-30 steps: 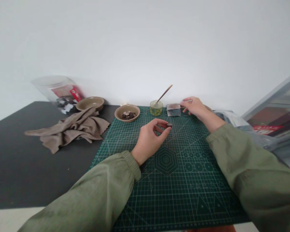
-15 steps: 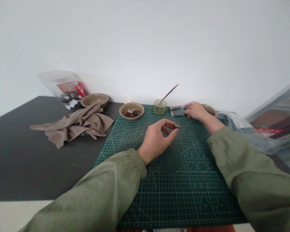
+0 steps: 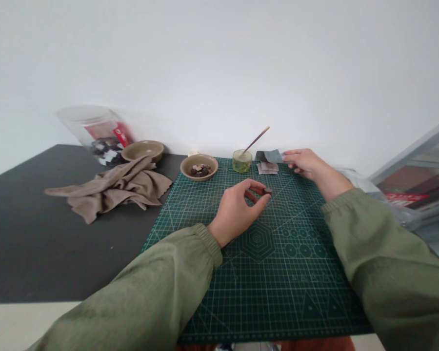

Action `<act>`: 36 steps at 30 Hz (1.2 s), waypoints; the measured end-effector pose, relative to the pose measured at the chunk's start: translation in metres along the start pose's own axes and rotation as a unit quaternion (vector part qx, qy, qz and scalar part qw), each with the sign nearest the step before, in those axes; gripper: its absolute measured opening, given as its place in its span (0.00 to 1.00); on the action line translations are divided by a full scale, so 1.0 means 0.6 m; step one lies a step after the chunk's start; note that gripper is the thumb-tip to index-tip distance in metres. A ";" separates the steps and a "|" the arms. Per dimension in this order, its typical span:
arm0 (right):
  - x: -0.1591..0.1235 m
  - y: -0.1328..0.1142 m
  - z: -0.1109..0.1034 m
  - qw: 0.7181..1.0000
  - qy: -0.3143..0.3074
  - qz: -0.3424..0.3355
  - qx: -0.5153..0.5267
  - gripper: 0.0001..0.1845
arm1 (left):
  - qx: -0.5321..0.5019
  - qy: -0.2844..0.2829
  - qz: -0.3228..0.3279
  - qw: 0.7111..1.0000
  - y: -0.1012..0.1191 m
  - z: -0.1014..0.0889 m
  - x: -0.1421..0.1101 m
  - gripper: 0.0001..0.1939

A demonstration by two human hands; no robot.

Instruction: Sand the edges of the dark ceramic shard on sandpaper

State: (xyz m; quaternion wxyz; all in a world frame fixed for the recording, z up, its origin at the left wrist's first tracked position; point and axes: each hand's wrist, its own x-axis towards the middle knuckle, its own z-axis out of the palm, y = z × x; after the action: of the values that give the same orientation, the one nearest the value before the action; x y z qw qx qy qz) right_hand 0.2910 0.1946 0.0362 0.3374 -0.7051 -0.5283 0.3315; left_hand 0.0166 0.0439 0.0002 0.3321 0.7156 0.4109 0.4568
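Note:
My left hand (image 3: 237,212) is above the middle of the green cutting mat (image 3: 241,292), pinching a small dark grey, flat piece (image 3: 267,191) between thumb and fingertips. Out at the back right, my right hand (image 3: 307,165) grips a grey-blue sheet, seemingly sandpaper (image 3: 272,156), by its right edge. The sheet is raised and slightly bent. Just below it, a few small pinkish-grey sheets (image 3: 268,168) lie on the mat. Left of these stands a greenish glass cup (image 3: 242,162) with a thin stick (image 3: 258,138) leaning in it.
A tan bowl (image 3: 199,175) with several small brown and dark pieces is at the mat's back left. Further left are another tan bowl (image 3: 143,150), a crumpled brown cloth (image 3: 117,190) and a clear bag (image 3: 91,127) of dark and white pieces. Clear plastic (image 3: 395,209) lies right.
My right hand has lifted the grey-blue sheet off the pinkish-grey sheets, moving slightly up and right. My left hand stays in place with the small dark piece.

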 end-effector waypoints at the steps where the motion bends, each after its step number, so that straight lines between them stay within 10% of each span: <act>1: -0.002 0.001 -0.002 1.000 0.001 -0.002 0.002 0.13 | 0.000 0.000 0.000 1.000 0.001 0.000 0.000 0.11; 24: 0.030 0.018 0.057 0.985 0.024 0.024 -0.167 0.23 | 0.008 -0.004 0.008 1.000 0.002 0.000 -0.002 0.09; 36: -0.108 0.008 -0.040 0.984 0.069 -0.157 -0.051 0.32 | 0.001 0.008 0.008 1.000 0.000 -0.001 0.000 0.10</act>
State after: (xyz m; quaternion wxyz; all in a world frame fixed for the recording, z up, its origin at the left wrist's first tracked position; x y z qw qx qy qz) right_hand 0.2992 0.1280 0.0526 0.3845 -0.6510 -0.6242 0.1968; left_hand 0.0160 0.0441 0.0007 0.3242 0.7156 0.4084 0.4649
